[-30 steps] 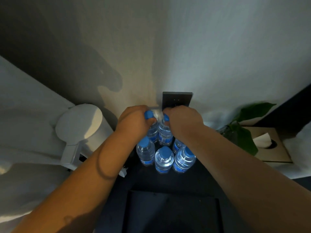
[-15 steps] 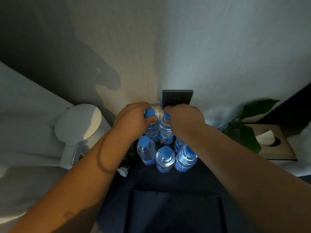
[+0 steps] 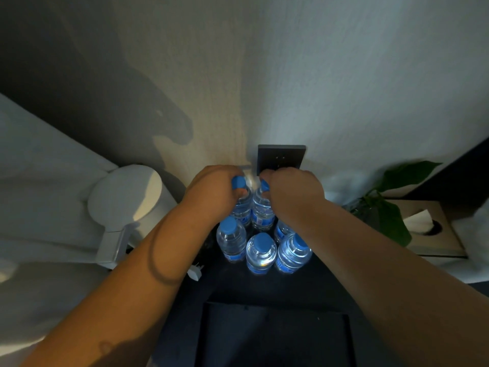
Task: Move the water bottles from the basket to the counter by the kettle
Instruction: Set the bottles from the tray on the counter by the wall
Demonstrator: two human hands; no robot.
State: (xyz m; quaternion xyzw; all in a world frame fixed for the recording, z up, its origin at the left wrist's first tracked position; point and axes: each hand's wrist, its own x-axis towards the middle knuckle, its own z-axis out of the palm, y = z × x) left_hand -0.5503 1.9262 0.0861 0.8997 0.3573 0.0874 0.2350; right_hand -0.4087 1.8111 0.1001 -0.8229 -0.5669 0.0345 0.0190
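Both hands were at the back of a cluster of water bottles standing on the dark bench, right against the wall below a black wall socket. The left hand was closed around the neck of the back-left bottle, just under its blue cap, and the right hand was closed the same way on the back-right bottle; these two stood touching each other. Whether they were resting on the bench or held just off it could not be told. In front of them stood three upright bottles in a row, the front-left bottle, front-middle bottle and front-right bottle, with one more bottle half hidden under the right forearm. The white kettle stood just to the left of the group, its loose plug lying near the front-left bottle. Judging by this, at least six bottles had reached the spot by the kettle. No basket was in view, so how many bottles remained there could not be judged; a dark tray lay nearer the person.
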